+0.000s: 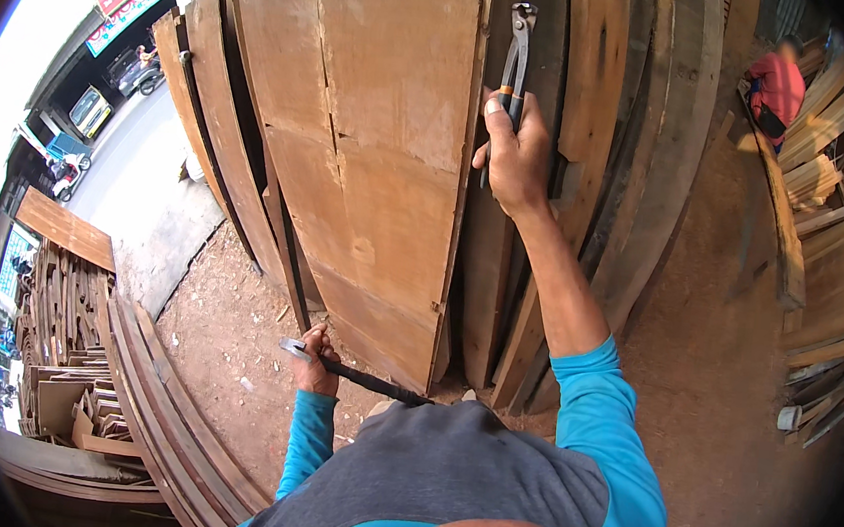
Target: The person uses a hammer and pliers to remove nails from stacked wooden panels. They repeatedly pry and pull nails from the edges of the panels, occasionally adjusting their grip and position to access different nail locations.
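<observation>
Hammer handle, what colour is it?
The hammer handle is black; the head view shows it best.

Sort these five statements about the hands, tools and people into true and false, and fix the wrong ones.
1. The right hand holds pincers. True.
2. The left hand is empty. False: it holds a hammer with a dark handle.
3. The pincers' head points toward the wearer's body. False: it points away, toward the top of the picture.
4. The wearer's sleeves are bright blue. True.
5. A person in a red top is at the far left. False: that person is at the upper right.
</observation>
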Demonstrator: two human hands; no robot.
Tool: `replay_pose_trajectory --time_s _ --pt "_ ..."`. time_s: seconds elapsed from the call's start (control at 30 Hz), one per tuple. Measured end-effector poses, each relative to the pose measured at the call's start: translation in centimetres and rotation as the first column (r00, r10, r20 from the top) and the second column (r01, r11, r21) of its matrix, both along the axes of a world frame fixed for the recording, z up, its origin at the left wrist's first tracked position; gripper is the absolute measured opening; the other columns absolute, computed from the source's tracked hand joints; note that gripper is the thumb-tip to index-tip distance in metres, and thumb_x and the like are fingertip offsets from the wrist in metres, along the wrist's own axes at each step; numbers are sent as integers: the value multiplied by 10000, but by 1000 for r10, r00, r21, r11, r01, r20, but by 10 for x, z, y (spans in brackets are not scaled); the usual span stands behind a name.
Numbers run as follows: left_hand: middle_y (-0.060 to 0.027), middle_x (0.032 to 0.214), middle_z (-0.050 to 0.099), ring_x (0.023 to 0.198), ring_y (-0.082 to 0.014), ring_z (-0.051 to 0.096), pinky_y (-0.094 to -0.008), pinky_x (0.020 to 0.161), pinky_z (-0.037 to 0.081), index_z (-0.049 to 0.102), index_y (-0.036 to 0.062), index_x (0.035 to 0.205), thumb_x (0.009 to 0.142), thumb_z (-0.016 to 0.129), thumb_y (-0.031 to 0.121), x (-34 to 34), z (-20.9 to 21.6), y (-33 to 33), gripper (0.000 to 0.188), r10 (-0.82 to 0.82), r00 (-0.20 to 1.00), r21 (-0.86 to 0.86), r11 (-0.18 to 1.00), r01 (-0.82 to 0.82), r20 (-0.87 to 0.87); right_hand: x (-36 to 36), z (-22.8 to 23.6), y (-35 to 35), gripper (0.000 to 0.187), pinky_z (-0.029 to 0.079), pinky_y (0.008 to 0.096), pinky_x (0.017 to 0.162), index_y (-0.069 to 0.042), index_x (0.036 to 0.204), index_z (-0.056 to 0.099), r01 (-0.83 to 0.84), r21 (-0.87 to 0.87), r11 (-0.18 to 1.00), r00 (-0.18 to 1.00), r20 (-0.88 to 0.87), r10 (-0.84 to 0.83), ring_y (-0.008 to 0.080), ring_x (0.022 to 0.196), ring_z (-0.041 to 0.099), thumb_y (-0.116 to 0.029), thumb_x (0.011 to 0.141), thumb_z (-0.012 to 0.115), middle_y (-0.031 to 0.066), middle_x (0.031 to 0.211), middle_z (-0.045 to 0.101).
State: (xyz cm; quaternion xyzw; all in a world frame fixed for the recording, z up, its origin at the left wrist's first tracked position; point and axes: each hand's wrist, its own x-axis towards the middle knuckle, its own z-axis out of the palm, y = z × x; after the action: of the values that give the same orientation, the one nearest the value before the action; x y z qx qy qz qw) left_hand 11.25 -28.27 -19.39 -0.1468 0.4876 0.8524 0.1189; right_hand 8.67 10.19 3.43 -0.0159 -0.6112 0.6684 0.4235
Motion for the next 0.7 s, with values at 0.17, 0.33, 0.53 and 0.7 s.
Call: replay_pose_trajectory --time_s 0.17,0.33,0.53,0.7 --pt "35 761 545 583 -63 477 -192 491 408 621 105 985 943 685 222 -17 20 26 139 -43 999 -17 999 44 21 -4 0 1 252 520 248 449 -8 1098 521 -20 -33 999 998 -55 18 78 603 555 -251 1032 522 12 862 520" --pt "4 737 543 560 -88 476 -231 493 406 567 113 881 941 701 241 -23 39 59 195 -146 988 -74 987 142 -54 -6 -9 10 259 532 262 452 -8 1108 521 -86 -72 994 992 -102 79 97 647 588 -256 1033 516 54 947 588" --pt "-12 747 567 563 -99 489 -236 509 413 647 -3 976 935 696 190 -18 46 77 203 -230 970 -130 967 219 -77 8 -6 20 312 535 255 458 16 1148 523 -78 -28 997 993 -87 75 151 806 676 -278 1046 496 146 1103 653" --pt "-4 722 534 541 -96 467 -236 497 406 634 6 959 937 691 190 -13 43 73 194 -222 974 -103 971 218 -38 30 7 13 258 494 254 523 1 1178 470 120 -58 991 978 -162 -128 125 751 622 -211 1030 462 90 948 626"
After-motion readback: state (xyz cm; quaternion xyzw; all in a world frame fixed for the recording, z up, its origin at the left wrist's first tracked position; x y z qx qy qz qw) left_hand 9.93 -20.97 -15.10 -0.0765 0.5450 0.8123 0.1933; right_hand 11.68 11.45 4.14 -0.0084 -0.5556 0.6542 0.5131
